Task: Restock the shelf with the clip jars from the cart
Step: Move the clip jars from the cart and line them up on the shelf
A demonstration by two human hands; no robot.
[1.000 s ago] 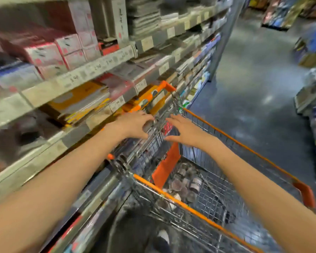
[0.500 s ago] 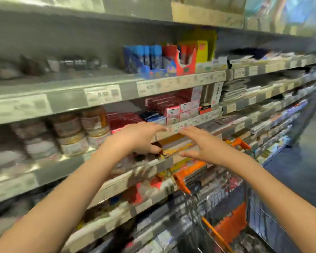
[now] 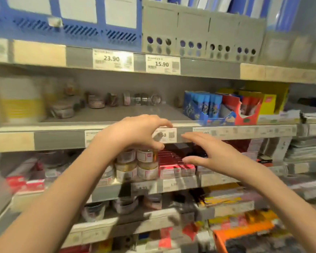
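Both hands are raised in front of the shelving with nothing in them. My left hand hovers with curled, spread fingers over the grey shelf edge. My right hand is flat with fingers apart, just right of it. Below the left hand, clear clip jars with white labels stand stacked in two layers on a lower shelf. More small jars and tape rolls sit at the back of the half-bare shelf above. An orange corner of the cart shows at the bottom right.
Blue and red display boxes stand right of the bare shelf area. Red boxes sit beside the stacked jars. Blue and grey file holders fill the top shelf. Paper stacks lie at the right.
The view has swung up from the cart to face the shelves. Both hands left the cart handle and rose, empty, to the height of the shelf edge.
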